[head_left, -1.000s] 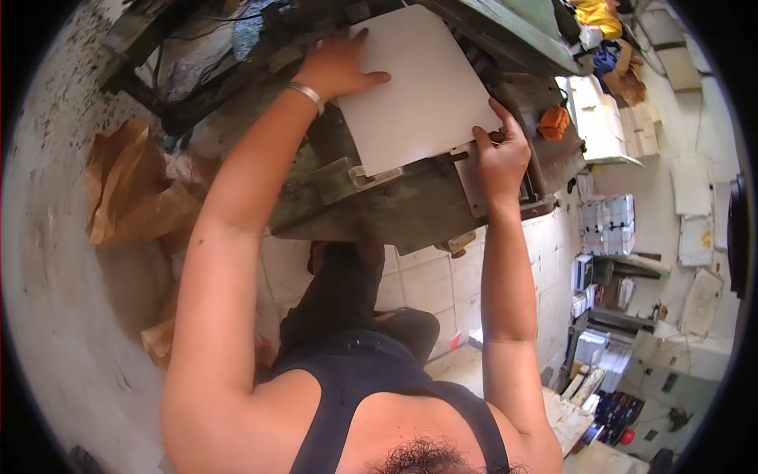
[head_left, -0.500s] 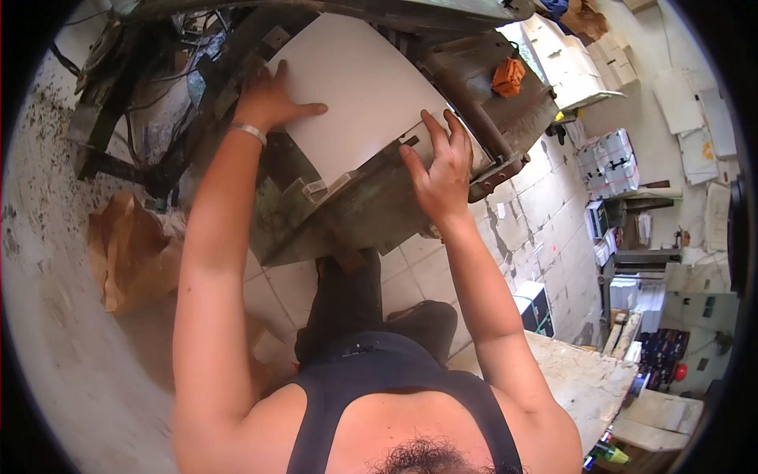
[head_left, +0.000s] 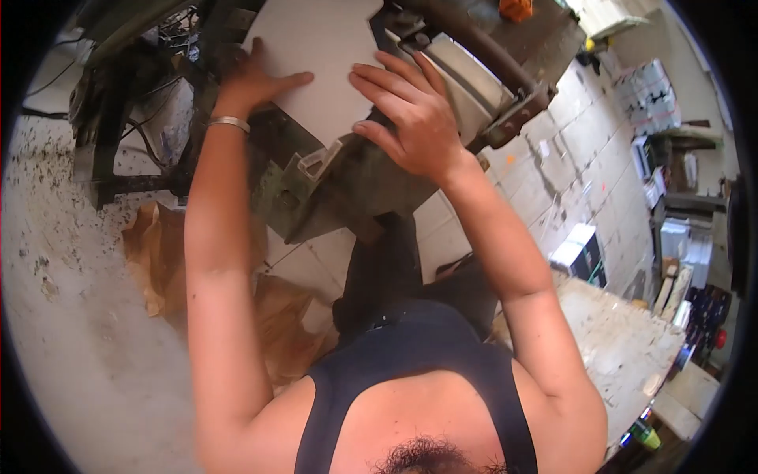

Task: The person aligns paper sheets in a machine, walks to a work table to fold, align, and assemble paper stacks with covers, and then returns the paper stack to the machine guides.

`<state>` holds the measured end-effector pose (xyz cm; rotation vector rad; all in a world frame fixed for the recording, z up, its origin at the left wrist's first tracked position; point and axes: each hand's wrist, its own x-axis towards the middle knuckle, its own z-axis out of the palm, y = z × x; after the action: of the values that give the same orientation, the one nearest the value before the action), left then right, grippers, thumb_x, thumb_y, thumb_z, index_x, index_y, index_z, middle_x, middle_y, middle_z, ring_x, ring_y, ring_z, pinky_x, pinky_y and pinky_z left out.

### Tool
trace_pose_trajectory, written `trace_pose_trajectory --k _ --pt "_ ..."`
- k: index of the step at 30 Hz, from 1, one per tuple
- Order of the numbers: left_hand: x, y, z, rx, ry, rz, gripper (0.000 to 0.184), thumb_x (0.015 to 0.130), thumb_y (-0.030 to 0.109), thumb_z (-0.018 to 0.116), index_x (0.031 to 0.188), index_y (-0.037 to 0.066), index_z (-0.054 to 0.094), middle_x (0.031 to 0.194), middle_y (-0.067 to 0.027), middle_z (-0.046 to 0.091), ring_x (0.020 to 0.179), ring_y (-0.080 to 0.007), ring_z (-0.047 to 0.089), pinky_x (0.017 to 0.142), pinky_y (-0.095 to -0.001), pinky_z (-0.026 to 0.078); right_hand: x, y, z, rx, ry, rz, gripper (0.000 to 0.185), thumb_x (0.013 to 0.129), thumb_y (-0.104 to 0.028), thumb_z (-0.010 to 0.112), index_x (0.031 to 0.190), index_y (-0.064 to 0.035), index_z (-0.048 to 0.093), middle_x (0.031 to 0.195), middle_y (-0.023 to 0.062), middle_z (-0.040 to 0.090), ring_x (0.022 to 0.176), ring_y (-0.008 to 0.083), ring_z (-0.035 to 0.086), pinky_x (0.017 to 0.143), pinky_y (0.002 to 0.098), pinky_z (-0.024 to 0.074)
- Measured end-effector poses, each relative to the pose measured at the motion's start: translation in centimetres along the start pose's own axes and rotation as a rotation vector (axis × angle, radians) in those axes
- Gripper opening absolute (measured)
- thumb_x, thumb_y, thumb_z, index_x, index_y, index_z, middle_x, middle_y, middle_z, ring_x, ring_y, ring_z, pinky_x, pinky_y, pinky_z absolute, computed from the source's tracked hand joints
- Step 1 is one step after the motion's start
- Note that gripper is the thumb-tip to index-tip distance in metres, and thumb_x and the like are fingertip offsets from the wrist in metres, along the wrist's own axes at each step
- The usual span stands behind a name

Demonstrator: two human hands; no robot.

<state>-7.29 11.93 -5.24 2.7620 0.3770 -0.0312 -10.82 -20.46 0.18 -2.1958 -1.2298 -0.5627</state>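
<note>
A large white sheet (head_left: 316,47) lies on the bed of a dark green metal machine (head_left: 339,186); whether it is a single sheet or a stack I cannot tell. My left hand (head_left: 257,83) rests at the sheet's left edge, thumb stretched over the white surface and fingers apart. Across from it, my right hand (head_left: 410,110) lies at the right edge with spread fingers, the tips touching or just above the sheet. A small pale rectangular guide (head_left: 320,160) is fixed near the sheet's front corner. The sheet's far end runs out at the top of the view.
A rusty bar (head_left: 485,55) runs along the machine's right side, with an orange cloth (head_left: 516,9) behind it. Crumpled brown paper (head_left: 154,253) lies at the left. A worn pale tabletop (head_left: 608,340) stands at the right, with wrapped stacks (head_left: 647,95) farther back on the tiled floor.
My right hand has moved left, closer to my left hand, over the sheet's right edge. The machine and sheet now appear higher in view as the camera has shifted.
</note>
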Motion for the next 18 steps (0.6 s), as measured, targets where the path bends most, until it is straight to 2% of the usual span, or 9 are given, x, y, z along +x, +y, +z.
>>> trace_pose_trajectory --k 2,3,6,7,10,11,14,15,18 --pt "0.8 -0.4 0.3 -0.041 0.01 0.035 0.153 0.055 0.084 0.081 0.162 -0.006 0.021 0.163 -0.0387 0.027 0.15 -0.0447 0.039 0.122 -0.041 0.037 0.0 0.1 0.3 0.091 -0.029 -0.022 0.06 0.088 -0.037 0.078 0.14 -0.0106 0.064 0.14 0.0064 0.065 0.138 0.0328 0.052 0.117 0.0516 0.0363" --pt "0.3 0.6 -0.9 -0.158 -0.064 0.108 0.152 0.056 0.083 0.082 0.162 -0.008 0.021 0.163 -0.0365 0.031 0.15 -0.0448 0.038 0.122 -0.0403 0.037 0.1 0.0 0.4 0.171 0.076 0.023 0.056 0.084 -0.03 0.082 0.135 -0.011 0.066 0.137 0.011 0.063 0.132 0.0328 0.055 0.114 0.0492 0.0394" --pt "-0.2 1.3 -1.5 -0.065 -0.045 0.07 0.146 0.058 0.081 0.082 0.161 -0.006 0.025 0.16 -0.032 0.04 0.149 -0.0422 0.041 0.123 -0.0436 0.035 0.4 0.7 0.5 0.196 0.459 0.264 0.054 0.081 -0.023 0.084 0.132 -0.0132 0.069 0.134 0.018 0.062 0.121 0.0319 0.058 0.109 0.0484 0.0427" --pt "0.2 0.7 -1.1 -0.029 -0.009 0.054 0.144 0.059 0.08 0.082 0.161 -0.004 0.026 0.159 -0.0306 0.041 0.15 -0.0422 0.04 0.123 -0.0451 0.034 1.0 0.7 0.3 0.163 0.549 0.333 0.055 0.079 -0.016 0.084 0.132 -0.0157 0.071 0.134 0.0234 0.06 0.106 0.0312 0.062 0.101 0.0428 0.0482" --pt "0.2 0.4 -0.6 0.027 0.044 0.044 0.139 0.059 0.079 0.082 0.161 -0.001 0.03 0.159 -0.0277 0.044 0.151 -0.043 0.038 0.125 -0.0491 0.03 2.2 0.9 -0.2 0.165 0.424 0.395 0.076 0.084 -0.008 0.081 0.153 -0.0115 0.049 0.139 0.0229 0.053 0.129 0.0419 0.056 0.112 0.0497 0.0445" --pt "-0.1 0.6 -0.8 0.01 0.029 0.066 0.139 0.059 0.079 0.082 0.161 0.0 0.031 0.16 -0.0275 0.043 0.152 -0.0437 0.036 0.125 -0.05 0.028 2.7 0.1 0.3 0.564 0.527 0.493 0.049 0.085 -0.007 0.08 0.133 -0.0115 0.071 0.147 0.0189 0.046 0.105 0.03 0.065 0.094 0.0377 0.0553" --pt "-1.0 2.1 -2.0 -0.008 -0.008 0.074 0.144 0.058 0.078 0.084 0.161 -0.005 0.027 0.16 -0.0351 0.037 0.15 -0.0448 0.039 0.123 -0.0463 0.033 2.5 1.2 1.3 0.561 0.44 0.635 0.051 0.08 -0.01 0.081 0.131 -0.0132 0.072 0.13 0.0241 0.064 0.102 0.0322 0.067 0.094 0.0391 0.0524" --pt "-0.9 2.4 -2.3 -0.009 -0.017 0.07 0.148 0.057 0.078 0.085 0.161 -0.009 0.025 0.159 -0.0391 0.034 0.149 -0.0451 0.041 0.122 -0.0439 0.036 2.6 1.4 1.5 0.5 0.42 0.587 0.049 0.081 -0.009 0.079 0.129 -0.0125 0.073 0.129 0.0223 0.066 0.101 0.0322 0.068 0.093 0.0388 0.0534" --pt "-0.6 1.8 -1.7 0.07 0.003 0.077 0.146 0.06 0.077 0.085 0.16 -0.01 0.024 0.157 -0.0382 0.039 0.147 -0.0427 0.044 0.12 -0.0427 0.039 2.4 2.1 2.2 0.268 0.359 0.378 0.042 0.081 -0.006 0.073 0.123 -0.0111 0.076 0.124 0.0154 0.072 0.102 0.031 0.071 0.093 0.0387 0.0553"
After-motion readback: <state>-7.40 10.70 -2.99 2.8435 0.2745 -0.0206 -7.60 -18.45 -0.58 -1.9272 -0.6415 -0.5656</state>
